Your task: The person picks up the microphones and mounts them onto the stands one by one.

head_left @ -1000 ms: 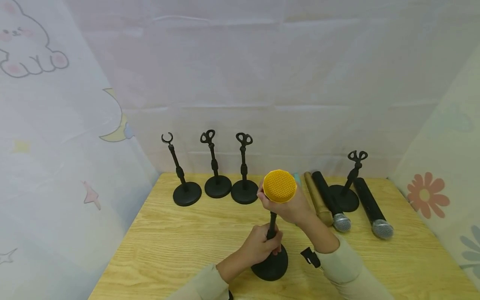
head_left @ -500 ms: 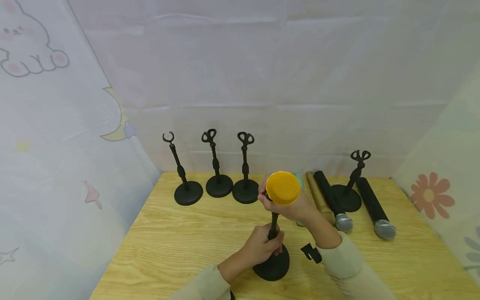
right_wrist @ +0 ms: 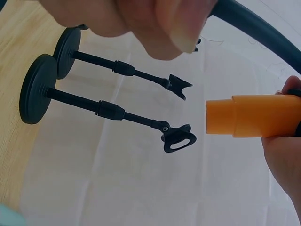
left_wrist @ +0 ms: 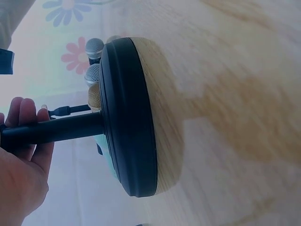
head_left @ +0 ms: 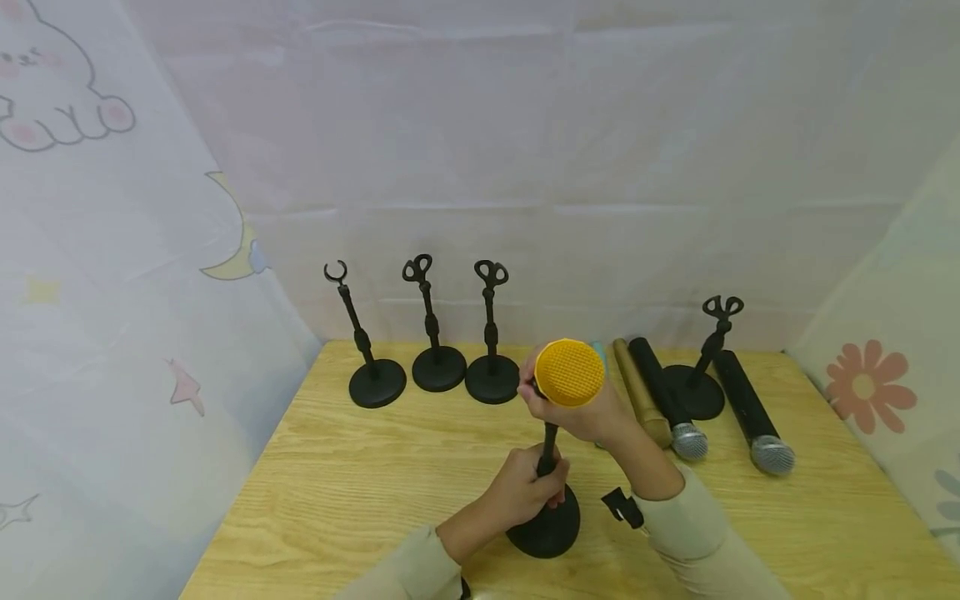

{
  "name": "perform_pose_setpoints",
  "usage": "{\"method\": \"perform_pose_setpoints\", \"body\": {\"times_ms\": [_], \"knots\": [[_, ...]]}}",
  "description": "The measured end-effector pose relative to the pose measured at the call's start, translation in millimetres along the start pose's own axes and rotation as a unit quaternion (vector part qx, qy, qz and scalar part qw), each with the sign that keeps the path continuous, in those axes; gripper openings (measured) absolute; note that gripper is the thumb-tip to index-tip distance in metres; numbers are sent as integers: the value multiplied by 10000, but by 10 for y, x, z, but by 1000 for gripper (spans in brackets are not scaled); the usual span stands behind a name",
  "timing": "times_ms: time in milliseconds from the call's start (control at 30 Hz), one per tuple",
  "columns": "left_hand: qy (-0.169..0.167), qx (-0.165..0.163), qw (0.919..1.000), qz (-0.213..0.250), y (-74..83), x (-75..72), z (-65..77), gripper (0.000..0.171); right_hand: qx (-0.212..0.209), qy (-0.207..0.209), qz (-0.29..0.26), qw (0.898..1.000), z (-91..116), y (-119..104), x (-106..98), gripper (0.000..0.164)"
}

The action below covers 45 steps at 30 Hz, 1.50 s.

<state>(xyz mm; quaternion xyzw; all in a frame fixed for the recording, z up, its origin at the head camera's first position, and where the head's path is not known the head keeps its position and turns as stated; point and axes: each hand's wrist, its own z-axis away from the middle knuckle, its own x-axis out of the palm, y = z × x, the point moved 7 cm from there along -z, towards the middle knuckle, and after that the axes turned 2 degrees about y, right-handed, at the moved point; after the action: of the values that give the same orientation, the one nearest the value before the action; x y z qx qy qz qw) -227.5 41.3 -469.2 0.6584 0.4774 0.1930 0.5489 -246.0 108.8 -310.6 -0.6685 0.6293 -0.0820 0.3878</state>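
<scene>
Now the left hand (head_left: 521,487) grips the black tabletop microphone stand (head_left: 550,437) by its pole (left_wrist: 70,127), while the right hand (head_left: 588,414) holds the yellow-orange microphone (head_left: 569,372) at its upper end; pressing the base (head_left: 551,533) flat on the desk (head_left: 337,483) should curb wobble.

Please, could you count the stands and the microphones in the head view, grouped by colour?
Black stands: 5 (one in the left hand)
Black microphones with silver heads: 2
Gold microphone: 1
Yellow microphone: 1 (in the right hand)
Total: 9, without the teal item, which is too hidden to identify
</scene>
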Motion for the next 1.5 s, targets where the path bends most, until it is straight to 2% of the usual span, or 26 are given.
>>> {"method": "perform_pose_setpoints", "body": {"times_ms": [233, 367, 500, 667, 833, 967, 1033, 1200, 1367, 1500], "knots": [[-53, -137, 9999, -13, 12, 2, 8, 31, 638, -64, -169, 9978, 29, 59, 5, 18], [-52, -205, 9998, -4, 5, 5, 3, 28, 556, -135, 67, 9983, 25, 50, -6, 20], [-58, -106, 9999, -10, -41, 5, 1, 28, 474, -72, 337, 9983, 29, 17, -45, 32], [-74, 81, 9999, -90, -30, -3, 4, 30, 624, 13, 55, 9980, 61, 26, -87, 53], [-137, -41, 9998, -113, -52, -7, 6, 28, 643, -27, -45, 9979, 126, 27, -117, 64], [-206, -92, 9997, -119, -51, -9, 7, 28, 556, -17, 237, 9982, 210, 12, -171, 71], [-256, -93, 9996, -109, -46, -6, 6, 28, 499, 26, 586, 9970, 268, 10, -217, 72], [-448, -244, 9986, -170, -37, 1, 11, 25, 398, 27, 1086, 9933, 436, 49, -325, 64], [-661, -341, 9952, -640, -18, -31, 27, 23, 641, -199, 1265, 9897, 646, 135, -349, 70], [-878, -319, 9891, -1138, 2, -73, 36, 20, 936, -395, 1734, 9796, 854, 230, -337, 64]]}}
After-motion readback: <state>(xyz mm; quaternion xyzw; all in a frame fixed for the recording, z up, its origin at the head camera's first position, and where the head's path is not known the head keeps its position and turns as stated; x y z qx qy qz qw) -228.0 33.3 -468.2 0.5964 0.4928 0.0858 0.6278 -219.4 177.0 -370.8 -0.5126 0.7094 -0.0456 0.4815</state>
